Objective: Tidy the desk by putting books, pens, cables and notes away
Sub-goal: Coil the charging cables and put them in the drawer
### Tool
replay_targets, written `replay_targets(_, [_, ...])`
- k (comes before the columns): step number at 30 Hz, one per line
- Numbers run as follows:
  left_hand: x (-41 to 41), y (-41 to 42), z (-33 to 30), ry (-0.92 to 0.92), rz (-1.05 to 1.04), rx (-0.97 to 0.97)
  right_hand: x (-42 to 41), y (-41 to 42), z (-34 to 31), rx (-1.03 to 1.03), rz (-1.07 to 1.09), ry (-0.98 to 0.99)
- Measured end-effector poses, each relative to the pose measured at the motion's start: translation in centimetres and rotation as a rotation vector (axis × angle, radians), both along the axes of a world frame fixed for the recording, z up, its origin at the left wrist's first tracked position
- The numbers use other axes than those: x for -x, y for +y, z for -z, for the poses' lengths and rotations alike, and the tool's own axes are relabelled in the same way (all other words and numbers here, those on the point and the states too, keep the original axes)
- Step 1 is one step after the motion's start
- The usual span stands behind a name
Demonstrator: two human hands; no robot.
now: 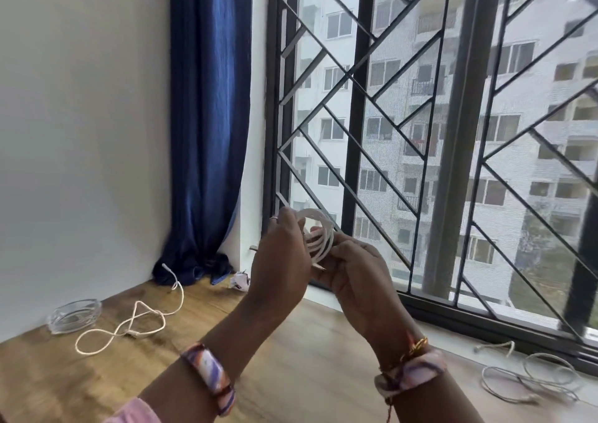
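Both hands are raised above the wooden desk (291,358) in front of the window. They hold a white cable (320,235) wound into a small coil of several loops. My left hand (281,260) grips the coil's left side. My right hand (359,273) pinches its lower right side, with a plug end sticking out below. A second white cable (136,322) lies loose on the desk at the left. A third white cable (530,380) lies tangled on the sill at the right.
A clear glass dish (74,316) sits at the desk's left edge by the wall. A crumpled paper (240,281) lies near the foot of the blue curtain (207,131). The barred window (420,131) runs along the back.
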State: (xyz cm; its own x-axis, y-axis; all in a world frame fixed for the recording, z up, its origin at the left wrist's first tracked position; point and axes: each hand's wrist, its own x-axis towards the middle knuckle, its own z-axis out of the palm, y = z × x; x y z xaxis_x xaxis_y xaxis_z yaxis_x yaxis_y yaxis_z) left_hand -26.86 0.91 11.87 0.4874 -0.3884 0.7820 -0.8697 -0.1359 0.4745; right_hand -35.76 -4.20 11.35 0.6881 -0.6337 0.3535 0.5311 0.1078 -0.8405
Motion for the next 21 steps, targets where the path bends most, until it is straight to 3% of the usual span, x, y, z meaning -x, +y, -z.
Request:
replay_targets(3, [0.3,0.0,0.0,-0.155,-0.100,-0.099,0.3,0.1,-0.1,0.003,0.022,0.077])
replay_targets(6, [0.2,0.2,0.1,-0.139,0.094,-0.076,0.4,-0.2,0.3,-0.006,0.132,0.105])
replay_targets(8, [-0.3,0.2,0.2,-0.013,0.311,-0.087,0.7,-0.4,0.5,-0.031,0.146,0.099])
replay_targets(11, [-0.8,0.8,0.1,0.334,0.603,-0.136,1.0,-0.8,1.0,-0.060,0.146,0.113])
replay_targets(14, [-1.1,1.6,0.4,0.524,0.745,-0.178,1.0,-1.1,1.5,-0.064,0.129,0.105])
replay_targets(18, [-1.2,1.9,0.8,0.621,0.762,-0.226,1.0,-1.3,1.8,-0.053,0.132,0.075])
replay_targets(21, [-1.2,2.1,0.7,0.534,0.575,-0.363,1.0,-1.4,1.9,-0.027,0.139,0.070])
